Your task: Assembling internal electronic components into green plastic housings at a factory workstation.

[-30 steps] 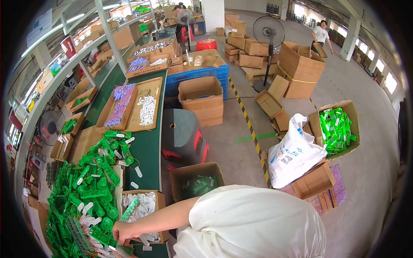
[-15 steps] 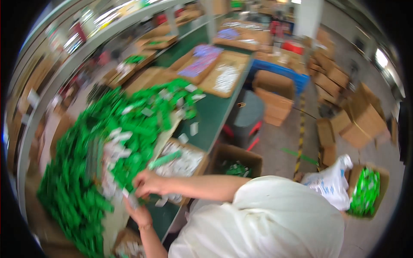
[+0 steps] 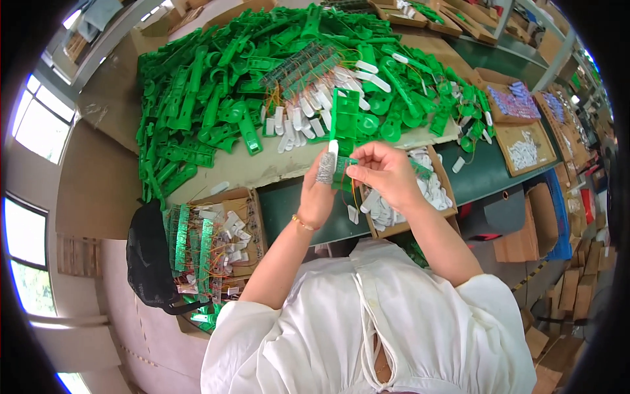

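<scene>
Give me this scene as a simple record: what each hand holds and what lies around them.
Left hand: holding a long green plastic housing
Right hand: pinching a small wired circuit board over the housing's near end
Ahead: heap of green housings, with white pieces on it
Right: cardboard box of white parts
Left: carton holding green circuit boards
</scene>
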Demonstrator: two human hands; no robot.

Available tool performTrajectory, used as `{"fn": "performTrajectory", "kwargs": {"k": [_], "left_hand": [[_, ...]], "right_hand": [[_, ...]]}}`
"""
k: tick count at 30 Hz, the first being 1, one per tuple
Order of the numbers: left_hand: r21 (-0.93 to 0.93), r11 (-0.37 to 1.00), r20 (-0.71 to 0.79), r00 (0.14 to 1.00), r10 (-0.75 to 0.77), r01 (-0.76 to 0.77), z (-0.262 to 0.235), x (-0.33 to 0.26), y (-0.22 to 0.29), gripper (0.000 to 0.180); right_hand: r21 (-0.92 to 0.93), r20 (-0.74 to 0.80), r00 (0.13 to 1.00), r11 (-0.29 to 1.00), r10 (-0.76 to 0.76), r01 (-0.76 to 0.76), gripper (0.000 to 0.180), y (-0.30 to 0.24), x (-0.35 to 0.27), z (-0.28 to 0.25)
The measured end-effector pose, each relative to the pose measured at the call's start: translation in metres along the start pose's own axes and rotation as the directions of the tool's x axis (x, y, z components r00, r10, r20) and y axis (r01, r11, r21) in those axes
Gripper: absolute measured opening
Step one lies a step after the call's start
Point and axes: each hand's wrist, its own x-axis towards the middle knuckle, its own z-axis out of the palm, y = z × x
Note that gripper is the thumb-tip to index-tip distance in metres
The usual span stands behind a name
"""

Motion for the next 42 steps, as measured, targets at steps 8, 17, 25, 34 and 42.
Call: {"fn": "performTrajectory", "kwargs": {"k": [8, 17, 25, 34, 42], "left_hand": [[-0.224, 0.972, -0.338, 0.941, -0.01, -0.069, -0.014, 0.013, 0.001, 0.021], [-0.499, 0.852, -0.036, 0.979, -0.201, 0.157, -0.022, -0.006, 0.016, 0.03], [-0.538, 0.822, 0.112, 0.982, -0.151, 0.187, -0.023, -0.012, 0.021, 0.05], [-0.512, 0.848, -0.002, 0.987, -0.161, 0.137, -0.048, -0.011, 0.014, 0.052], [-0.486, 0.871, -0.057, 0.991, -0.121, 0.078, -0.056, -0.024, 0.02, 0.047]], "right_hand": [[0.03, -0.105, 0.994, 1.0, 0.012, -0.009, 0.016, 0.013, -0.005, 0.0], [0.147, -0.126, 0.987, 0.986, 0.098, -0.079, 0.018, 0.011, -0.007, -0.014], [0.105, -0.326, 0.942, 0.993, 0.08, -0.048, 0.016, 0.022, 0.005, -0.068], [0.155, -0.138, 0.973, 0.974, 0.186, -0.165, 0.021, 0.028, 0.022, -0.044], [0.178, -0.073, 0.97, 0.96, 0.232, -0.216, 0.018, 0.031, 0.023, -0.023]]}}
